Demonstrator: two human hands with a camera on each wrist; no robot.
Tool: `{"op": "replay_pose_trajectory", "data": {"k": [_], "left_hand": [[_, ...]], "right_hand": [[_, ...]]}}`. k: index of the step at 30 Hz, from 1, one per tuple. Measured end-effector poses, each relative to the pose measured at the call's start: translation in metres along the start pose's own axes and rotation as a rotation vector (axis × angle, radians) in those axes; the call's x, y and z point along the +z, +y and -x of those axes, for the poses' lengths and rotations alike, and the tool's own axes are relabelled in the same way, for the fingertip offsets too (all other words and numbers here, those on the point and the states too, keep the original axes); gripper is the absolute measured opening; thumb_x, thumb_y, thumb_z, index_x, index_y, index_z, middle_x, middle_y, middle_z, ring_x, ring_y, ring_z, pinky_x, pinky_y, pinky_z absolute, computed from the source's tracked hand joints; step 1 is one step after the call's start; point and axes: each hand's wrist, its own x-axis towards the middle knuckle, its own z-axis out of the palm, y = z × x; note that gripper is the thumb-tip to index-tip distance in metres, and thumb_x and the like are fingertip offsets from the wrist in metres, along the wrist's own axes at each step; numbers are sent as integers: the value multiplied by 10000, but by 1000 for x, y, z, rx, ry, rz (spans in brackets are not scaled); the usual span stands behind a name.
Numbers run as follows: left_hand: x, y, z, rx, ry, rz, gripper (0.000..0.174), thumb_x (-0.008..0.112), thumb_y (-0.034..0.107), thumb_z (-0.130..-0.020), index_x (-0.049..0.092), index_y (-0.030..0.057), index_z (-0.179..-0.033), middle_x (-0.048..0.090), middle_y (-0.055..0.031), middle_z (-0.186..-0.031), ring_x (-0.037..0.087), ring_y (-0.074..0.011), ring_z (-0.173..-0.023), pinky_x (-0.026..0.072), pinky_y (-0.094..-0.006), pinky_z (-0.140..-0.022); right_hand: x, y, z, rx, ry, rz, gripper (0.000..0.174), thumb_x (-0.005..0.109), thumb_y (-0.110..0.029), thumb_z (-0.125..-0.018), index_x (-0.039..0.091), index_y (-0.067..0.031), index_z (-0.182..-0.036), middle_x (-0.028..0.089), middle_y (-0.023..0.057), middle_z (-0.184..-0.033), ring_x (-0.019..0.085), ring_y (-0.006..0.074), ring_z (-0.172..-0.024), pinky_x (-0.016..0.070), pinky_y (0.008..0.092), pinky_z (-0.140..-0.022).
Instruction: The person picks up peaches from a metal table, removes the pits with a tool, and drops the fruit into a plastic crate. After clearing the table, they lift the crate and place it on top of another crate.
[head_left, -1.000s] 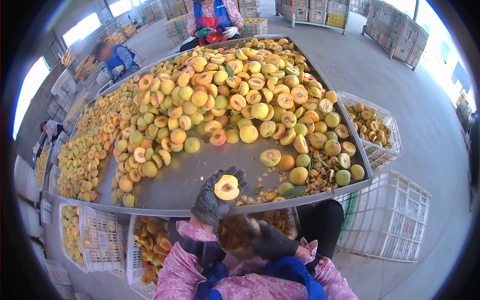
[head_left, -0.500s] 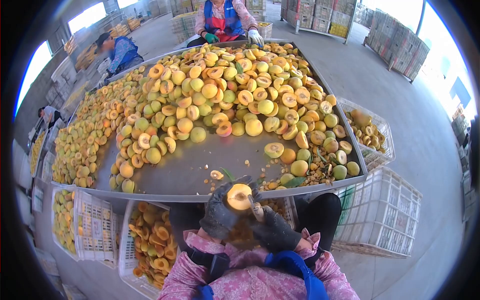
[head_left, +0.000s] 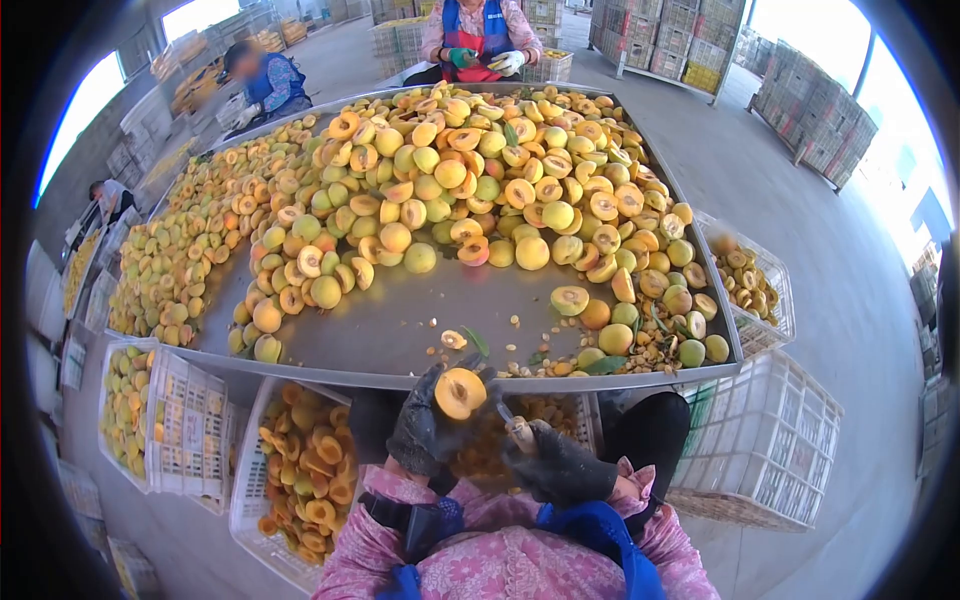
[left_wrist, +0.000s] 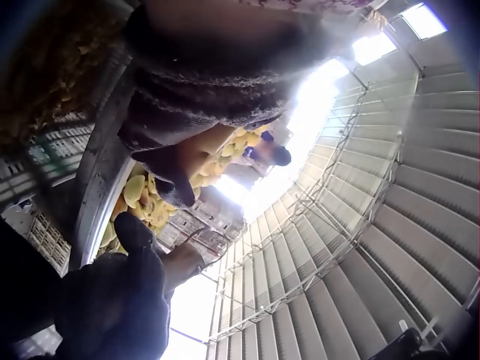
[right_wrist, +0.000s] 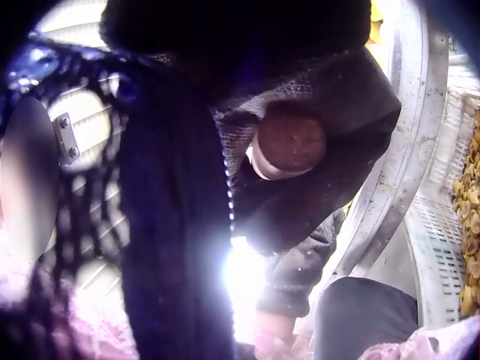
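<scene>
Left hand (head_left: pixel 416 425): gloved, fingers curled round a fruit half, just before the metal table's (head_left: pixel 385 335) near edge;
Fruit half (head_left: pixel 460 393): in that grip, cut face showing in the head view, by the table's near edge;
Right hand (head_left: pixel 562 466): gloved, gripping a wooden-handled tool (head_left: pixel 520 433), before the same edge;
Fruit pile (head_left: pixel 455 180): whole and halved, heaped on the table;
White crate (head_left: pixel 258 545): filled with halves, below the table's near edge.
</scene>
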Motion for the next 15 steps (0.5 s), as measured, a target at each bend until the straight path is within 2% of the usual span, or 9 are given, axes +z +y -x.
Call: {"op": "replay_pose_trajectory", "data": {"k": [2,4,5,7,8,10,11,13,15], "left_hand": [[0,0,7,-51,45,191,362,585,277,-882,580,195,-1234,612,1,-1233,516,-157,-1204,295,-416,-1083],[-2,-5,13,149,16,-445,363,610,268,-862,597,164,-1209,611,-37,-1234,527,-195,-1187,283,-413,-1092],[-3,-4,15,143,19,-443,363,610,268,-862,597,164,-1209,611,-37,-1234,527,-195,-1187,283,-413,-1092],[-6,12,16,-136,-9,608,376,632,237,-841,602,122,-1198,603,-68,-1240,534,-229,-1177,277,-417,-1097],[-4,13,16,-140,-6,610,376,632,237,-841,602,122,-1198,603,-68,-1240,534,-229,-1177,277,-417,-1097],[-1,14,17,-2,74,267,392,656,182,-811,599,88,-1188,612,-75,-1213,556,-250,-1135,337,-402,-1063],[-1,12,17,-6,76,268,392,656,182,-811,599,88,-1188,612,-75,-1213,556,-250,-1135,337,-402,-1063],[0,3,18,167,113,-201,407,677,141,-783,603,77,-1178,625,-74,-1168,577,-252,-1087,395,-379,-1015],[5,-2,18,119,137,-131,411,684,139,-776,605,80,-1175,628,-77,-1155,580,-255,-1077,406,-373,-1003]], "right_hand": [[-5,2,-1,-22,12,124,264,585,-239,-917,495,-25,-1042,561,97,-672,557,180,-517,457,300,-487],[-11,7,-5,-550,45,685,236,572,-256,-932,541,-45,-1034,585,156,-723,599,272,-631,485,337,-590],[-10,7,-7,-548,38,687,236,572,-256,-932,541,-45,-1034,585,156,-723,599,272,-631,485,337,-590],[-6,-2,-12,-305,25,524,203,563,-238,-935,573,-64,-1039,603,182,-800,610,332,-744,491,379,-668],[-6,4,-18,-302,20,525,203,563,-238,-935,573,-64,-1039,603,182,-800,610,332,-744,491,379,-668],[-8,17,-33,-546,31,655,221,566,-219,-920,561,-66,-1079,621,183,-853,629,343,-777,491,418,-666],[-9,21,-36,-544,28,654,221,566,-219,-920,561,-66,-1079,621,183,-853,629,343,-777,491,418,-666],[-8,21,-40,-489,75,908,265,570,-223,-907,551,-82,-1131,623,186,-917,634,362,-804,495,443,-653],[-6,13,-40,-544,80,906,291,567,-225,-905,542,-92,-1163,620,189,-937,634,366,-801,497,450,-641]]}}
